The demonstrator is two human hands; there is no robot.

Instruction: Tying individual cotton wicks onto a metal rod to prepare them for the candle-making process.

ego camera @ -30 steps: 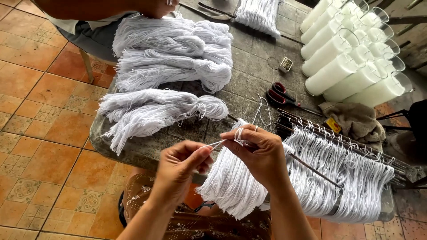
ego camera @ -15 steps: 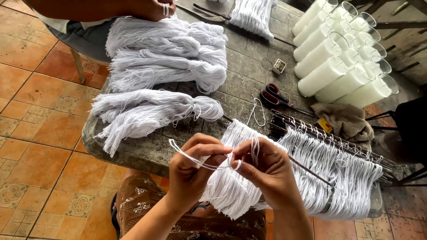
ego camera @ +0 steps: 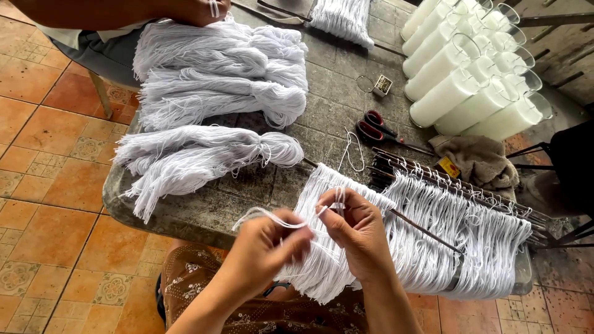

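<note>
- A single white string [ego camera: 272, 216] runs between the person's two hands, low in the middle of the view, just above the near edge of a stone table [ego camera: 334, 117].
- The left hand [ego camera: 269, 244] pinches the string between thumb and curled fingers; a loop of it trails out to the left of the knuckles.
- The right hand [ego camera: 359, 229] grips the other end, with short strands standing up between its fingertips.
- Directly behind and below both hands, a thick fringe of white strings [ego camera: 322, 272] hangs from a thin dark rod [ego camera: 427, 230] that lies slantwise across the table's near edge.
- To the right, more white strings [ego camera: 470, 241] hang from a row of further rods, reaching almost to the table's right corner.
- To the left on the table lie several bundles of white yarn [ego camera: 210, 148], laid side by side, their loose ends pointing left.
- Red-handled scissors [ego camera: 374, 128] rest near the table's middle, beyond the rods.
- A crumpled brown cloth [ego camera: 479, 162] lies to the right of the scissors.
- At the far right corner stand tall glass candles [ego camera: 470, 68] filled with white wax, packed close in rows.
- At the top left, another person's arm [ego camera: 124, 12] reaches over the far yarn bundles.
- Below the table, the person's patterned brown clothing [ego camera: 198, 278] and an orange tiled floor [ego camera: 43, 185] are visible.
</note>
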